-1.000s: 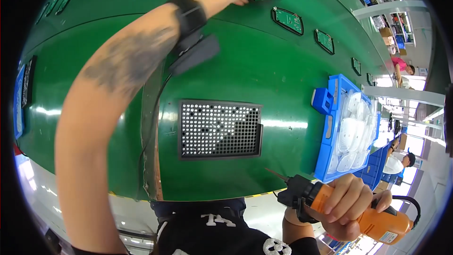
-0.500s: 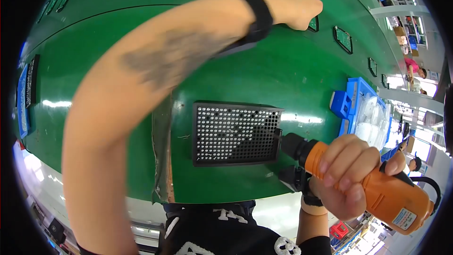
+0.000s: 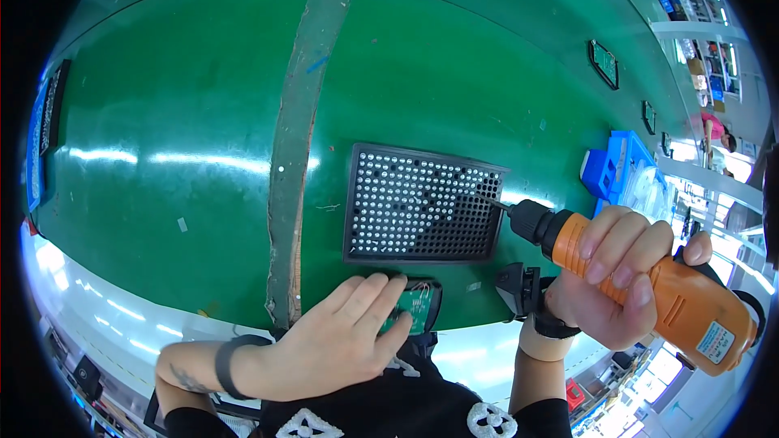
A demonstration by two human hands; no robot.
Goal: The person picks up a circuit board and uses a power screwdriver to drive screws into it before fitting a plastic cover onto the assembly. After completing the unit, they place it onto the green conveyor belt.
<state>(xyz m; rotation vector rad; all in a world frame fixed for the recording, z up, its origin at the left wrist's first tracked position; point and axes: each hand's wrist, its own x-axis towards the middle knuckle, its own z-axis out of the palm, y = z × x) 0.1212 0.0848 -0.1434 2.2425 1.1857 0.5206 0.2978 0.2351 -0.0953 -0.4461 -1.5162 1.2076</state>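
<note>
My left hand (image 3: 345, 337) is closed on the left side of a green circuit board in a black housing (image 3: 422, 304), low over the table's near edge, thumb and fingers along its side. The fingers hide part of the board. My right hand (image 3: 613, 280) is wrapped round an orange electric screwdriver (image 3: 677, 304) with a black nose. Its bit points left and reaches the right side of a black screw tray (image 3: 352, 211). Screws fill most of the tray's holes on the left; dark holes without screws lie toward the lower right.
More circuit boards in black housings (image 3: 604, 64) lie along the far right of the green table (image 3: 454, 65). A blue bin (image 3: 625, 166) with clear plastic items stands at right. A worn strip (image 3: 296, 146) crosses the table. At far left is a black tray (image 3: 55, 105). People show in the right background.
My left hand has come back from the far row to the near edge, bringing one housed circuit board. The screwdriver stays in my right hand, its bit still by the tray; the view has shifted slightly.
</note>
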